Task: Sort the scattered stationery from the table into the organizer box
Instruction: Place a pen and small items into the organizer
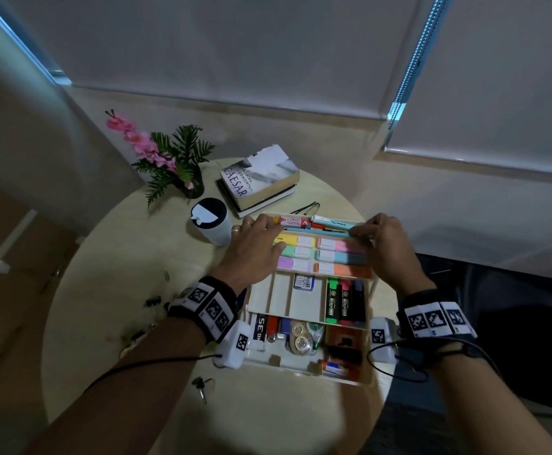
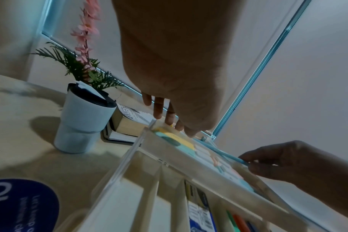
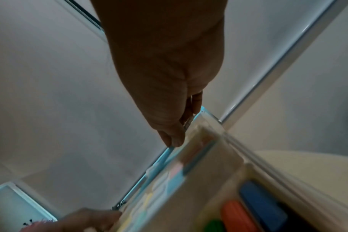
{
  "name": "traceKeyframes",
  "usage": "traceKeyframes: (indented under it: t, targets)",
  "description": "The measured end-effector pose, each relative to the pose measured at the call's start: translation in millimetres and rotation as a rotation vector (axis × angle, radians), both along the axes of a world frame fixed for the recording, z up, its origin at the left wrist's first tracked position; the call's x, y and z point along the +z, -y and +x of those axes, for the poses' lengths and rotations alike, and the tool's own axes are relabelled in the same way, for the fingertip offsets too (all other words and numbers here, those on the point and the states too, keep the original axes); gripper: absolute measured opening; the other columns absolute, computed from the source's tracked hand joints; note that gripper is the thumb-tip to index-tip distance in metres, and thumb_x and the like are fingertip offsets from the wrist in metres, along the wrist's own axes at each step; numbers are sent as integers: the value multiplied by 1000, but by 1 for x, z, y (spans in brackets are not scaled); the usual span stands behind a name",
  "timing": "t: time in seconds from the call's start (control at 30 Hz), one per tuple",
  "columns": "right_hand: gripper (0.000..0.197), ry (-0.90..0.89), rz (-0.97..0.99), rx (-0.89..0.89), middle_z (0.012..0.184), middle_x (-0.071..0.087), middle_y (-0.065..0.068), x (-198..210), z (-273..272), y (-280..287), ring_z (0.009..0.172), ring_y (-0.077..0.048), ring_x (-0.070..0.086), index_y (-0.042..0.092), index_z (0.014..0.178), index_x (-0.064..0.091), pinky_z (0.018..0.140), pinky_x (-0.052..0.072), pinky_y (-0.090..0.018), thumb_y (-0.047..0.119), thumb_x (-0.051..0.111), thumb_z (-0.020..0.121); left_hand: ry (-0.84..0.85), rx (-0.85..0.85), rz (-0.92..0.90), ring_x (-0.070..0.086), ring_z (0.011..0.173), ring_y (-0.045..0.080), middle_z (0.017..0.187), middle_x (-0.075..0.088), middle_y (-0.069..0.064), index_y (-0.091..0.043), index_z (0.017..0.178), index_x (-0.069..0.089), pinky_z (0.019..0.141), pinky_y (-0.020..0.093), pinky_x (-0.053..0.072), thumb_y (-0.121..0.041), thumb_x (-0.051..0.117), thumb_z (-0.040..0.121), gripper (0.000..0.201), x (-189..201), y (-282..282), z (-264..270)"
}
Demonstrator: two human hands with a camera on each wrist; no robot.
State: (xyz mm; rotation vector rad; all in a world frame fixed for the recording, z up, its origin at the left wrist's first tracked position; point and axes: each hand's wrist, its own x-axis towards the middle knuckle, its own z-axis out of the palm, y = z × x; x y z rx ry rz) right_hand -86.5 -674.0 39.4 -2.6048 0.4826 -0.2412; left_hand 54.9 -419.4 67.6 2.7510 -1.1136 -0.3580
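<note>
A clear tiered organizer box (image 1: 269, 298) stands on the round table (image 1: 136, 244). Its back tier holds a red-and-white board marker (image 1: 292, 221) and pens. The tier below holds pastel highlighters (image 1: 300, 252). My right hand (image 1: 358, 233) pinches the right end of a light blue pen (image 1: 333, 233) that lies lengthwise over the back tier. The right wrist view shows my thumb and finger on the pen (image 3: 159, 163). My left hand (image 1: 273, 234) rests with straight fingers on the tier's left end, near the pen's other tip. Whether it touches the pen is unclear.
A white tumbler (image 1: 213, 221), two stacked books (image 1: 261, 182), a potted plant (image 1: 176, 162) and glasses (image 1: 307, 208) stand behind and left of the box. Binder clips (image 1: 153, 302) lie at the table's left. Another clip (image 1: 202, 389) lies near the front edge.
</note>
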Motion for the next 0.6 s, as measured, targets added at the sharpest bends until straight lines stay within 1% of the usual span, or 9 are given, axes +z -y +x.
traceKeyframes:
  t: [0.1,0.17,0.33,0.43,0.47,0.6]
  targets:
    - [21,11,0,21,107,70,-8,-7,7,-11,99,-27,55,16,114,79,81,50,-43,18,77,93,-21,-5,-27,41,129,31,144,45,4,-23,145,52,109,53,33,-40,54,103,45,0,-2,-1]
    - [21,29,11,-1,108,71,-8,-10,9,-18,101,-28,54,15,113,79,82,48,-41,16,77,92,-39,-3,-58,42,128,31,144,46,3,-23,143,53,109,53,34,-39,56,102,45,-1,-5,-2]
    - [24,41,-75,-65,109,69,-7,-11,11,-22,102,-31,52,21,113,80,90,42,-48,17,79,89,-83,23,-125,45,124,27,138,49,1,-24,145,53,108,51,35,-38,57,101,46,-4,-19,-3]
    - [25,27,-52,-110,110,68,-9,-6,12,-22,104,-32,52,21,115,79,93,45,-53,16,75,90,-90,30,-151,46,123,27,137,50,2,-22,144,54,107,51,35,-38,58,102,45,-3,-26,-5]
    - [24,29,-43,-118,110,67,-10,-5,12,-23,104,-32,52,20,114,80,94,45,-53,16,73,92,-92,35,-158,46,123,27,136,50,2,-21,143,55,107,52,35,-38,58,102,45,-3,-28,-6]
    - [21,-10,-95,-86,112,66,-11,-5,7,-29,106,-32,53,19,112,79,95,41,-51,26,72,93,-99,67,-170,45,125,28,138,49,1,-22,142,55,106,51,35,-39,58,101,44,-5,-42,-6]
